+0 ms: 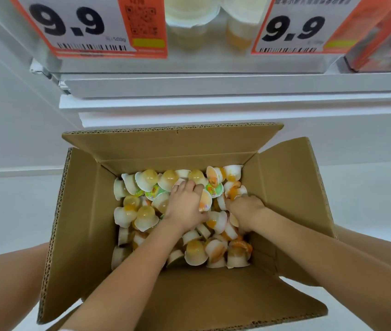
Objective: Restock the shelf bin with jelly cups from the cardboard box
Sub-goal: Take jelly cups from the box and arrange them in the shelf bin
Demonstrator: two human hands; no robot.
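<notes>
Reaching into the cardboard box (89, 211), the jelly cups (146, 180) are gathered by the left hand (185, 206) and right hand (244, 209), each grip closed on cups, to be lifted next to the shelf bin (189, 32).

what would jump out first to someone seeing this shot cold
The open brown cardboard box fills the lower middle, its bottom heaped with small white-rimmed jelly cups of yellow and orange jelly. Both bare hands are down in that pile: the left hand at the centre, the right hand beside it. Above, two big orange-and-white 9.9 price tags hang off the white shelf edge.
</notes>
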